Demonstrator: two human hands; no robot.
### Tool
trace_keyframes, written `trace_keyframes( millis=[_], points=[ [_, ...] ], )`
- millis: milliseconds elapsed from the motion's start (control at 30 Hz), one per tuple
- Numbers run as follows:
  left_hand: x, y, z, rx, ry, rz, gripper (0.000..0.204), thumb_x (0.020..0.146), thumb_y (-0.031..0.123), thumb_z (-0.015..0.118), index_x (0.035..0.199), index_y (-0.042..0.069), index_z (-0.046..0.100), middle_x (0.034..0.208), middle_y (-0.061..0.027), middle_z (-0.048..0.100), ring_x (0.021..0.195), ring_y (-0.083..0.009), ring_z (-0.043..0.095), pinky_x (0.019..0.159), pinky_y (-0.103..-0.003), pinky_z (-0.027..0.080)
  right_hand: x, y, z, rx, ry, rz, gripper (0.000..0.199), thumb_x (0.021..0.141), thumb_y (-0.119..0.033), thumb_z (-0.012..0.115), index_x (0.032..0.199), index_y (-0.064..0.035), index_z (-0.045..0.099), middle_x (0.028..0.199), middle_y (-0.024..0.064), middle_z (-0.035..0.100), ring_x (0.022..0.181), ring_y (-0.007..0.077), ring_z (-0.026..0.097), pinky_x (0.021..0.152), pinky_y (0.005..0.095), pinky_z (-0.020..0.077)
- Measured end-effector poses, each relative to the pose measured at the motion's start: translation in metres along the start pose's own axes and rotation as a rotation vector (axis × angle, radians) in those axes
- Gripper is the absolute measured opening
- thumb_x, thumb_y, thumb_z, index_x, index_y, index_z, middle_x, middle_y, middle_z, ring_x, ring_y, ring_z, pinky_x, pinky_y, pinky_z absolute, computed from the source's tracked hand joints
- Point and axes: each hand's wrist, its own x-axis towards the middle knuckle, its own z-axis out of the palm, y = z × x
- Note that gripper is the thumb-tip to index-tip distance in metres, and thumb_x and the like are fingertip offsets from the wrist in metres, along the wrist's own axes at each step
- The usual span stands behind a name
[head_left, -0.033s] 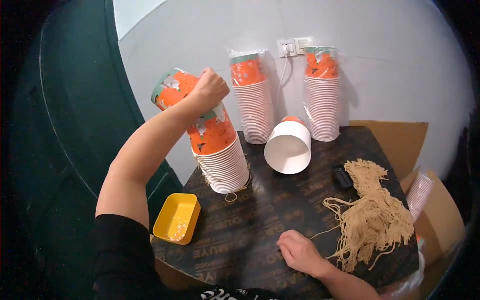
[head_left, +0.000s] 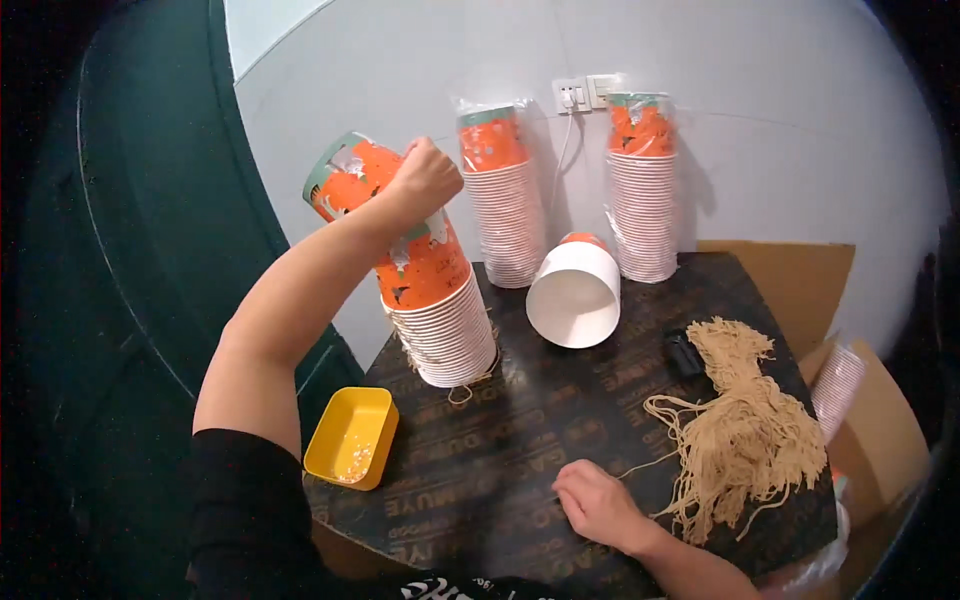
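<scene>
No movement since earlier frame. Left hand point(head_left: 425, 178) grips top cup point(head_left: 352, 180) off stack point(head_left: 440, 310); right hand point(head_left: 598, 505) pinches string point(head_left: 745, 435). Next: clean separation.

Left hand point(head_left: 425, 178) up on top of the tilted cup stack point(head_left: 420, 270) at the worktop's point(head_left: 520, 440) left rear, with the small tray point(head_left: 352, 437) hanging off the left edge in front of it. Behind, two wrapped cup stacks point(head_left: 505, 195) stand against the wall, a single cup point(head_left: 574, 292) lying on its side between and before them. Over right lies the pile of strings point(head_left: 745, 435), right hand point(head_left: 600, 505) resting on the worktop just left of it.
</scene>
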Motion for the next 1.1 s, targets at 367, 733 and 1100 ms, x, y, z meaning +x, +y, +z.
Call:
trace_keyframes(
  millis=[367,733,1100],
  points=[
    [0.016,0.059,0.004,-0.263,-0.001,-0.057,0.008,0.075,0.015,0.068,0.067,0.014,0.069,0.067,-0.0004,0.068,0.06,-0.0186,0.064,0.049,-0.038,0.039,0.002,0.003,0.001,0.011,-0.041,0.02,0.01,0.084,-0.007,0.062,0.093,-0.0016,0.061,0.099,0.0141,0.058,0.091,0.0335,0.061,0.078,0.0401,0.0514],
    [-0.016,0.024,-0.034,-0.368,0.536,-0.584,0.019,0.077,0.009,0.054,0.09,-0.002,0.063,0.091,-0.0169,0.06,0.095,-0.0291,0.056,0.083,-0.044,0.041,0.0,0.004,0.0,-0.002,-0.047,-0.014,0.009,0.084,-0.006,0.063,0.091,-0.0008,0.061,0.097,0.0144,0.058,0.09,0.0336,0.061,0.076,0.0396,0.0516],
    [-0.041,0.07,-0.001,-0.6,0.257,-0.591,0.049,0.08,0.027,0.061,0.105,-0.015,0.062,0.123,-0.0306,0.055,0.118,-0.0447,0.05,0.101,-0.057,0.033,0.006,-0.004,0.002,0.017,-0.029,0.031,0.009,0.084,-0.002,0.058,0.091,0.0001,0.063,0.095,0.0129,0.06,0.087,0.0318,0.062,0.076,0.0371,0.0509]
  ],
)
